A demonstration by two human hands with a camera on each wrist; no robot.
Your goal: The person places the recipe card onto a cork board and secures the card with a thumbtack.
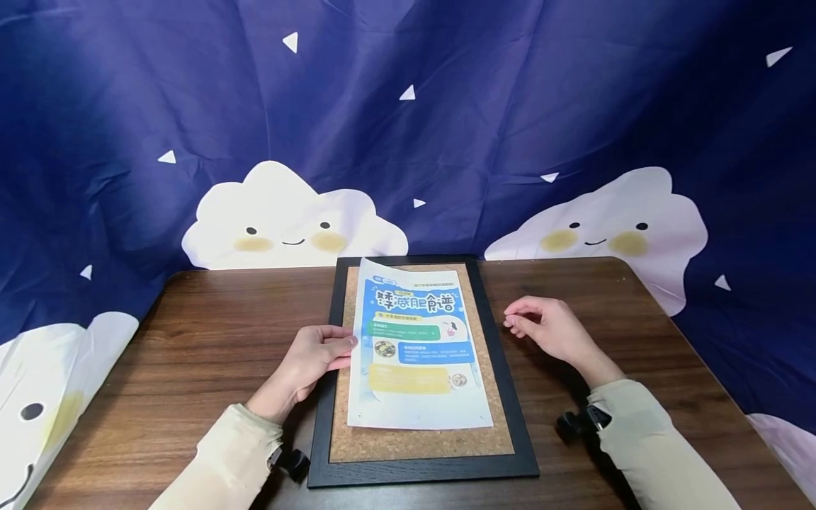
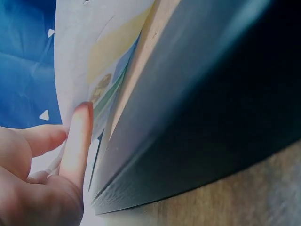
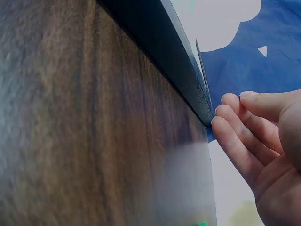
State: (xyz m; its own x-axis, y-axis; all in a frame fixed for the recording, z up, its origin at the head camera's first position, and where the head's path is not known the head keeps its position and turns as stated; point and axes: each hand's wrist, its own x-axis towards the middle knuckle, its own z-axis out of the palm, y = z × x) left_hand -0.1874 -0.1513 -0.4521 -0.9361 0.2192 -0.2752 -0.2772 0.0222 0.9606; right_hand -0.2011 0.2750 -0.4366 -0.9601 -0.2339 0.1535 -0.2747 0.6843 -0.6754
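A printed paper sheet [image 1: 423, 411] with blue, green and yellow blocks lies over a framed cork board [image 1: 421, 445]. Its top left corner curls upward. My left hand [image 1: 319, 354] pinches the sheet's left edge, thumb on the printed side, beside the board's black frame. In the left wrist view, the thumb [image 2: 77, 150] overlaps the paper's edge. Just right of the frame, my right hand [image 1: 551, 327] hovers with fingers bent and thumb tip meeting the index finger. I cannot tell whether something tiny sits between those fingertips [image 3: 230, 99].
The board lies on a brown wooden table [image 1: 236, 319]. Behind hangs a dark blue curtain [image 1: 357, 92] with white clouds and triangles. A small green object [image 3: 202, 224] shows at the bottom of the right wrist view. Both wrists wear black cameras.
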